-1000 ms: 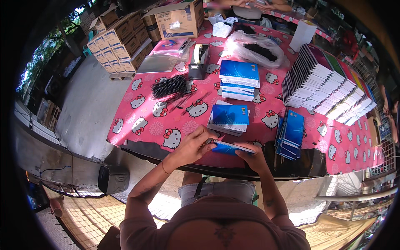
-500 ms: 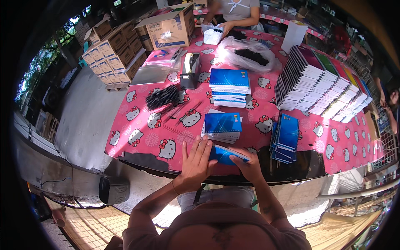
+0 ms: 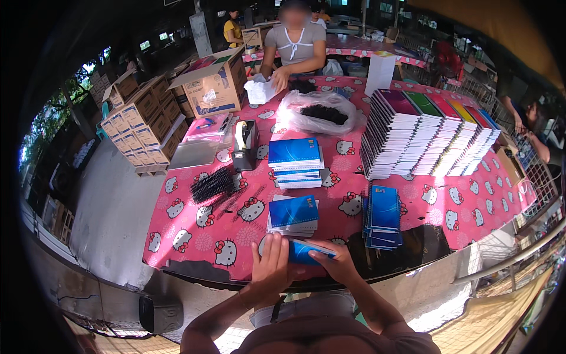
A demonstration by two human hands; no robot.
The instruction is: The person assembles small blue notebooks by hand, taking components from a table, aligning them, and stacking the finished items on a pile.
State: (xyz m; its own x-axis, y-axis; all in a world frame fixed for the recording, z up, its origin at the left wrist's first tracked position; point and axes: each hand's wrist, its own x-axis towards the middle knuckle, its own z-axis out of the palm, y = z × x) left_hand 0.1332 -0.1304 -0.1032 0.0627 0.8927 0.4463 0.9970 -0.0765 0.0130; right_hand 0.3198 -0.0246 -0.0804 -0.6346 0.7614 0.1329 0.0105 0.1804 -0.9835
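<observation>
At the table's near edge I hold a small blue-covered notebook (image 3: 302, 252). My right hand (image 3: 337, 261) grips its right end, thumb on top. My left hand (image 3: 271, 262) lies against the notebook's left end with fingers stretched out and close together; whether a coil sits under them is hidden. Just beyond the hands is a short pile of blue-covered, hole-punched sheets (image 3: 293, 213). Behind that stands a taller stack of blue notebooks (image 3: 295, 159). Black spiral coils (image 3: 212, 185) lie bundled to the left, with some loose coils (image 3: 244, 199) beside them. Several blue notebooks (image 3: 384, 212) lie to the right.
Tall stacks of spiral notebooks (image 3: 407, 138) fill the right side. A tape dispenser (image 3: 244, 150), a clear plastic bag (image 3: 289, 115) with black coils and an open carton (image 3: 213, 88) stand farther back. Across the table, a person handles a white bag (image 3: 259, 91). Stacked boxes (image 3: 144, 127) stand left.
The view has tilted up, so the table sits lower in the picture and more of the far side shows. My hands keep nearly the same hold on the notebook.
</observation>
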